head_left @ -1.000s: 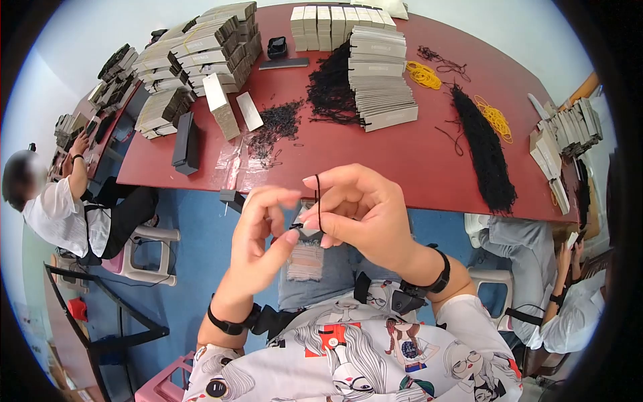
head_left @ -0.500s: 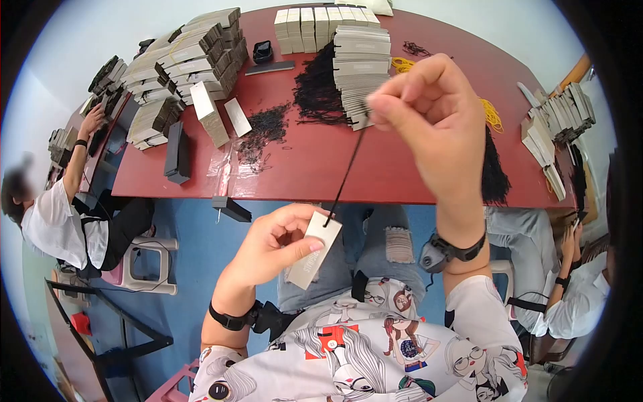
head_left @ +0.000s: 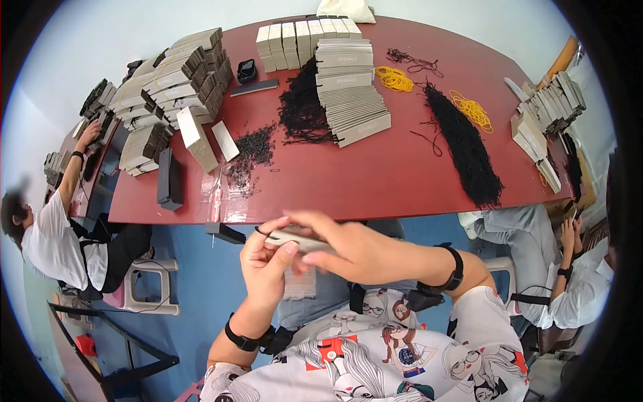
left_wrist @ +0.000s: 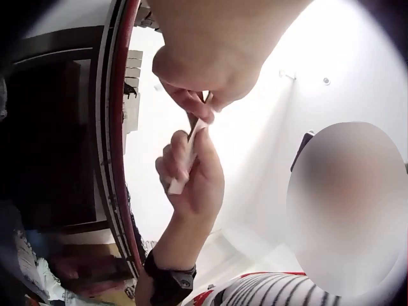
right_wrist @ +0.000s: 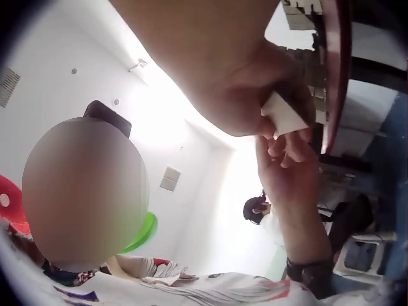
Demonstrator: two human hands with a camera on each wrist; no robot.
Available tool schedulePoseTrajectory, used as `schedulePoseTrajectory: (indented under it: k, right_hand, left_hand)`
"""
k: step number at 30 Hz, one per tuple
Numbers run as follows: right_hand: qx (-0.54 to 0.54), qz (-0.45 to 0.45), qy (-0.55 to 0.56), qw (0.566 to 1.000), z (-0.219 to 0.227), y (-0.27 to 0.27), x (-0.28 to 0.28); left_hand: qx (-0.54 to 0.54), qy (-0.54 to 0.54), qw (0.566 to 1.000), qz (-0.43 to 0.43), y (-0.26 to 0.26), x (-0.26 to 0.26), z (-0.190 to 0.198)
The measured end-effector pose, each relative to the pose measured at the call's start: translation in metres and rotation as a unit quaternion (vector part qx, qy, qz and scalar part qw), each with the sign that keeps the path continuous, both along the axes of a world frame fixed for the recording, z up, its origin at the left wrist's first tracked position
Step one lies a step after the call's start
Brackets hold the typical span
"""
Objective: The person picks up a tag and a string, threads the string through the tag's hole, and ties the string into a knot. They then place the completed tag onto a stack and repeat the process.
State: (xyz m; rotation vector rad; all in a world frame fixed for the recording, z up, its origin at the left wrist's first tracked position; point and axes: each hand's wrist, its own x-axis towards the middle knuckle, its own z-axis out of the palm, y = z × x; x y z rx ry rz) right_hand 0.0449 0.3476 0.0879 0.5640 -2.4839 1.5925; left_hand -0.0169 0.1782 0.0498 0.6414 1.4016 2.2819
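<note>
A pale hang tag (head_left: 300,240) is held between my two hands above my lap. My left hand (head_left: 264,271) pinches its left end, where a bit of black cord (head_left: 260,230) shows by the fingertips. My right hand (head_left: 358,251) grips the other end, slightly blurred in the head view. In the left wrist view the tag (left_wrist: 186,159) lies between the thumb and curled fingers of the right hand (left_wrist: 201,166). From the right wrist, the tag's pale face (right_wrist: 285,118) shows below the right palm, with the left hand (right_wrist: 290,172) beneath.
On the red table (head_left: 295,181) stand a row of corded tags (head_left: 351,100), stacked tag bundles (head_left: 174,80), a black box (head_left: 169,179) and loose black pieces (head_left: 251,151). Black cords (head_left: 462,144) and yellow bands (head_left: 394,79) lie rightward. Two people sit at either side.
The right hand first held a cord loop near the left hand, then pulled the cord up and away from the tag. Now it is back down, gripping the tag with the left hand.
</note>
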Motion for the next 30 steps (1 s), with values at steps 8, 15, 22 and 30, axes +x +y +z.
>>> schedulePoseTrajectory:
  k: [8, 15, 22, 30]
  right_hand:
    - [0.288, -0.066, -0.140, 0.945, 0.019, 0.072, -0.003]
    - [0.475, -0.139, 0.136, 0.858, 0.010, 0.152, -0.070]
    - [0.414, -0.236, 0.111, 0.872, -0.011, 0.161, -0.100]
    - [0.278, -0.430, 0.024, 0.858, 0.034, 0.197, -0.059]
  left_hand:
    - [0.101, -0.148, 0.984, -0.021, 0.021, -0.043, 0.003]
    - [0.057, -0.176, 0.980, -0.068, 0.073, -0.091, 0.010]
    - [-0.332, 0.323, 0.845, 0.269, 0.040, -0.131, -0.003]
    - [-0.448, 0.564, 0.663, 0.205, 0.045, -0.124, -0.006]
